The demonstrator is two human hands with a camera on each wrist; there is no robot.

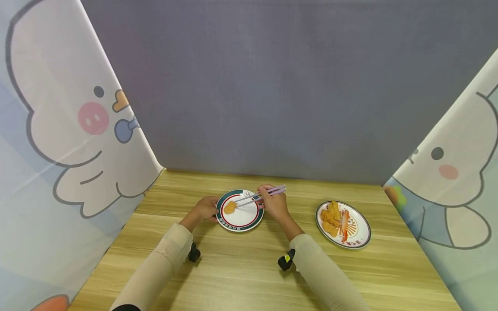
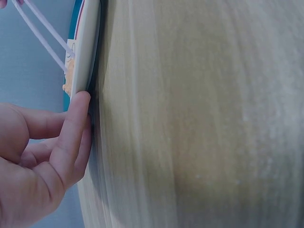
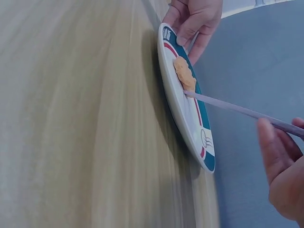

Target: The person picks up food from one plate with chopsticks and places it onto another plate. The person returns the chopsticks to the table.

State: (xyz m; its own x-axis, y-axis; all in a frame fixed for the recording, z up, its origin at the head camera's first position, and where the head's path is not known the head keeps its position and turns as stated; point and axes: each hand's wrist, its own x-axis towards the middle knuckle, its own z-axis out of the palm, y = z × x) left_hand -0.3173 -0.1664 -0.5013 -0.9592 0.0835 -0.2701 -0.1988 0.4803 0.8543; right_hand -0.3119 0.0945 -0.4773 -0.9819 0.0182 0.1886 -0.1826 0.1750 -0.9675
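A white plate (image 1: 249, 219) with a green and red rim is at the middle of the table, one golden nugget (image 1: 230, 207) on its left part. My left hand (image 1: 206, 208) grips the plate's left edge; in the left wrist view its fingers (image 2: 78, 107) lie against the rim. With my right hand (image 1: 274, 202) I hold a pair of pale purple chopsticks (image 1: 254, 199) slanting across the plate. Their tips are right at the nugget, as the right wrist view shows too, where the nugget (image 3: 184, 73) lies on the plate's surface.
To the right stands a second white plate (image 1: 363, 233) bearing fried pieces (image 1: 331, 216) and a red-and-white strip of food (image 1: 345, 224). A grey curtain (image 1: 249, 95) closes off the back of the wooden table (image 1: 233, 276). Cartoon-printed cloths (image 1: 58, 129) hang at both sides.
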